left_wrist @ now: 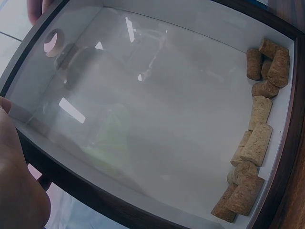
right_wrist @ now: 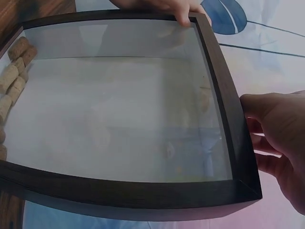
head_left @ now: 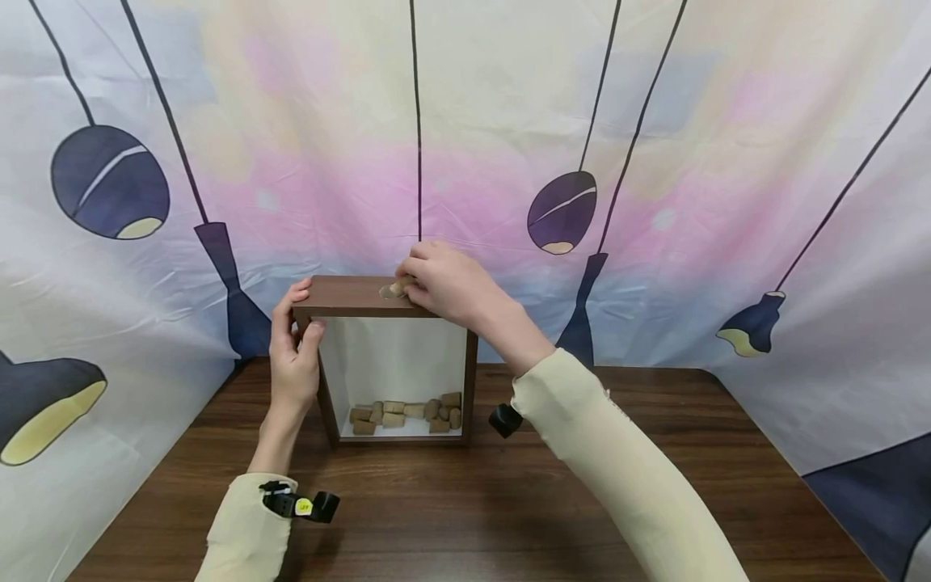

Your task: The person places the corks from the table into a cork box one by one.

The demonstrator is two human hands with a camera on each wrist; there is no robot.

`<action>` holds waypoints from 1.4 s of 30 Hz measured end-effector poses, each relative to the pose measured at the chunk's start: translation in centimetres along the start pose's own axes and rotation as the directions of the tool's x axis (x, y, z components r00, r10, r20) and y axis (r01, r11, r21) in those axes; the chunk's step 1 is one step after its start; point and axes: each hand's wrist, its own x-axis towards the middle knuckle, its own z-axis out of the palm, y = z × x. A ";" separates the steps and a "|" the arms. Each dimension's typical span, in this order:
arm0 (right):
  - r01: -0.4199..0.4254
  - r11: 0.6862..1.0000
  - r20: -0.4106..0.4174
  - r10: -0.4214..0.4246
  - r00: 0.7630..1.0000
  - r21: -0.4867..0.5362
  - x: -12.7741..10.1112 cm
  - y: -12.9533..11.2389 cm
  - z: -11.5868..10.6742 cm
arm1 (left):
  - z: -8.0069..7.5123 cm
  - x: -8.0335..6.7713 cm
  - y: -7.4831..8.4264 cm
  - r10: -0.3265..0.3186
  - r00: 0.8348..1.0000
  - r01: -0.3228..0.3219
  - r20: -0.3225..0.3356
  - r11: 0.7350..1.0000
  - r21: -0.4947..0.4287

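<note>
A dark wooden shadow box frame (head_left: 342,297) with a clear front stands upright on the table. My left hand (head_left: 294,360) grips its upper left corner, thumb on the front and fingers at the side and top. Over the round hole (head_left: 387,293) in the top edge, my right hand (head_left: 454,283) pinches a cork (head_left: 399,286), mostly hidden by the fingers. Several corks (left_wrist: 255,143) lie in a loose row along the bottom inside the box. In the right wrist view, the right hand (right_wrist: 281,138) is at the top edge, its fingertips behind the frame.
The brown wood-grain table (head_left: 422,517) extends around the box. Behind it hangs a cloth backdrop (head_left: 480,97) printed with dark lamps. A black wrist camera (head_left: 320,507) sits on the left sleeve, another (head_left: 505,420) by the right forearm.
</note>
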 end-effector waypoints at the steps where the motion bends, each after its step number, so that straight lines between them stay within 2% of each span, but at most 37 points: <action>1: -0.002 1.000 0.002 0.002 1.000 -0.008 0.0 -0.1 0.0 | -0.1 0.0 -0.4 -0.002 1.000 0.002 -0.002 1.000 0.004; 4: -0.017 1.000 -0.001 0.017 1.000 -0.004 -0.1 -0.2 0.2 | -0.3 -0.1 -1.4 -0.007 1.000 0.007 -0.003 1.000 0.012; 8: -0.031 0.999 -0.029 0.032 0.999 0.045 -0.5 0.1 0.3 | -0.4 -0.2 -1.7 -0.005 1.000 0.005 -0.001 1.000 0.008; 12: -0.042 0.994 -0.069 0.049 0.996 0.101 -1.1 0.7 0.3 | -0.3 -0.2 -1.0 -0.002 1.000 0.002 -0.001 1.000 0.000; 20: -0.060 0.979 -0.158 0.091 0.983 0.194 -3.4 1.7 0.2 | 0.1 0.1 1.6 -0.008 1.000 0.008 0.011 1.000 -0.014; 29: -0.093 0.958 -0.246 0.162 0.956 0.270 -6.9 3.7 0.5 | 0.0 0.2 1.5 -0.012 1.000 0.012 0.025 1.000 0.005; 37: -0.168 0.944 -0.241 0.240 0.940 0.285 -10.3 4.9 1.3 | -0.4 0.2 1.5 -0.012 0.999 0.012 0.037 1.000 0.012; 42: -0.236 0.931 -0.216 0.300 0.929 0.278 -12.7 5.7 2.4 | -1.2 0.0 0.4 -0.035 0.996 0.029 0.085 0.997 0.074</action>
